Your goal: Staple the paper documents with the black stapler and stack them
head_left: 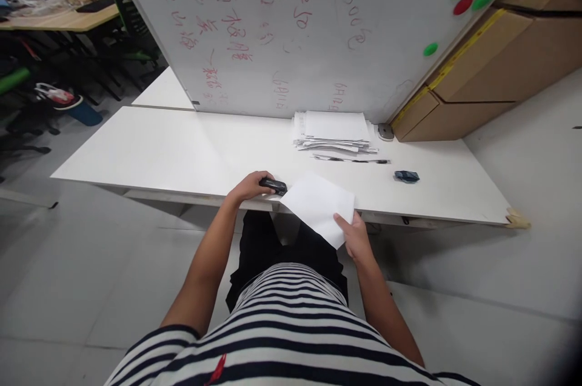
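We are gripping the stapler (276,186) with our left fingers (264,190) at the table's (182,149) near edge, its long axis pointing right, toward the sheet (318,201) our right fingers (342,222) are pinching.

Paper stack (334,126) set on desk (159,143), before writing board (309,65); strip (364,160) laid before stack; small item (407,176) placed farther right. Cartons (495,59) stacked right of board. Stapler (275,185) placed left of sheet (318,201).
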Motion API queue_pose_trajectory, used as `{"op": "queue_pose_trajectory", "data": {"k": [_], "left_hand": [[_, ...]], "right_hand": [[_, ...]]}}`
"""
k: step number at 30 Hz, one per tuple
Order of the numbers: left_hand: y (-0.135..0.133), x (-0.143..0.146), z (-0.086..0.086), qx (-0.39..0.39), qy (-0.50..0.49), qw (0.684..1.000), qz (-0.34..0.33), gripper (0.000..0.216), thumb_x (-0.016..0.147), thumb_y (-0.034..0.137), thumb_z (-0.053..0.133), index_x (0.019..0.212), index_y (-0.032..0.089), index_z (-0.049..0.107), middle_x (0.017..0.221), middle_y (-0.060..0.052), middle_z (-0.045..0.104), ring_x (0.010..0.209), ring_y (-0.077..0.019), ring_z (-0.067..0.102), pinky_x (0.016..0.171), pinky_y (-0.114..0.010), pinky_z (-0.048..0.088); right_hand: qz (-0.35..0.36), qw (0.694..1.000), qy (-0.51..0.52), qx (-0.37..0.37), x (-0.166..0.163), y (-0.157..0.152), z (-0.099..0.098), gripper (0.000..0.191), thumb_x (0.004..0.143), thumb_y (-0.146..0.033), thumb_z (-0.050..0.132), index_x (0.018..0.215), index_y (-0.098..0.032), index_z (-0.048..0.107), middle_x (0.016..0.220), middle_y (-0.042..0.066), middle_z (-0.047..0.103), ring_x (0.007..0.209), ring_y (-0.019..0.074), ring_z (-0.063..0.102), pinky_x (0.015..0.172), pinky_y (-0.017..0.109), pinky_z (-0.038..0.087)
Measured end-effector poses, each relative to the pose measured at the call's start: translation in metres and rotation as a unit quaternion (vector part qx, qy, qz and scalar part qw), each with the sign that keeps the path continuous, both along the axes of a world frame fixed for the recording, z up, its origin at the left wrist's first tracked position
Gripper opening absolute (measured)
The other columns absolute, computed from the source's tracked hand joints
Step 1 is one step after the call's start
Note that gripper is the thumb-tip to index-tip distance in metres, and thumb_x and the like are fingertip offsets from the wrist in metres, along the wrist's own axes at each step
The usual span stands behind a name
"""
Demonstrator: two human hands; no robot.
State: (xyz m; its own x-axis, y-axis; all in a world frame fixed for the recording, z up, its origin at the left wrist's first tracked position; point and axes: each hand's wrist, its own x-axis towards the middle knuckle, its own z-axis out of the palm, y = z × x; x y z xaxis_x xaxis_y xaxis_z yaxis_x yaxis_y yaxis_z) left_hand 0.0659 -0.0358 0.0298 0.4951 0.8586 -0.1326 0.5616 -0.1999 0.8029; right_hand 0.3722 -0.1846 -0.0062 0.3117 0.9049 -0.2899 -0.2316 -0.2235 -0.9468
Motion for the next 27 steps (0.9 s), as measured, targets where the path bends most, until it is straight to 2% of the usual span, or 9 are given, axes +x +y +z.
{"op": "queue_pose_trajectory", "data": {"k": [3,7,17,23,27], "left_hand": [[0.001,-0.005,0.004,-0.059,-0.049,0.997,-0.009,0.033,0.070,0.036,0.070,0.098,0.021,0.062,0.095,-0.002,0.065,0.085,-0.0183,0.060,0.075,-0.031,0.047],[0.000,-0.007,0.004,-0.083,-0.081,0.993,0.000,0.037,0.068,0.038,0.072,0.100,0.021,0.062,0.096,-0.003,0.066,0.087,-0.0190,0.061,0.077,-0.032,0.047],[-0.002,-0.004,0.001,-0.065,-0.062,0.996,0.003,0.034,0.068,0.036,0.072,0.096,0.020,0.064,0.096,-0.003,0.065,0.085,-0.0177,0.060,0.074,-0.031,0.047],[-0.003,-0.005,-0.002,-0.070,-0.072,0.995,0.009,0.033,0.068,0.031,0.072,0.098,0.020,0.063,0.094,-0.003,0.066,0.084,-0.0172,0.061,0.075,-0.031,0.048],[-0.004,-0.003,0.000,-0.063,-0.058,0.996,0.008,0.033,0.068,0.032,0.072,0.098,0.021,0.064,0.097,-0.004,0.066,0.087,-0.0188,0.062,0.076,-0.033,0.048]], "right_hand": [[0.012,1.000,-0.026,-0.009,-0.001,0.002,-0.004,0.057,0.066,-0.043,0.078,0.115,-0.019,0.062,0.108,0.010,0.072,0.092,0.0261,0.068,0.080,0.038,0.054],[0.032,0.998,-0.038,-0.035,-0.003,0.003,-0.004,0.056,0.066,-0.042,0.077,0.115,-0.019,0.063,0.106,0.009,0.072,0.091,0.0263,0.068,0.078,0.038,0.054],[0.018,0.999,-0.015,-0.025,-0.005,0.001,0.000,0.053,0.065,-0.040,0.079,0.111,-0.019,0.064,0.104,0.008,0.073,0.087,0.0244,0.068,0.076,0.036,0.054],[-0.012,0.999,-0.045,-0.018,-0.006,-0.002,-0.008,0.053,0.066,-0.040,0.078,0.111,-0.018,0.064,0.101,0.008,0.072,0.085,0.0240,0.067,0.075,0.037,0.054],[0.017,0.997,-0.066,-0.022,-0.012,0.002,-0.013,0.050,0.066,-0.041,0.076,0.109,-0.017,0.064,0.102,0.009,0.072,0.087,0.0247,0.067,0.077,0.037,0.053]]}}
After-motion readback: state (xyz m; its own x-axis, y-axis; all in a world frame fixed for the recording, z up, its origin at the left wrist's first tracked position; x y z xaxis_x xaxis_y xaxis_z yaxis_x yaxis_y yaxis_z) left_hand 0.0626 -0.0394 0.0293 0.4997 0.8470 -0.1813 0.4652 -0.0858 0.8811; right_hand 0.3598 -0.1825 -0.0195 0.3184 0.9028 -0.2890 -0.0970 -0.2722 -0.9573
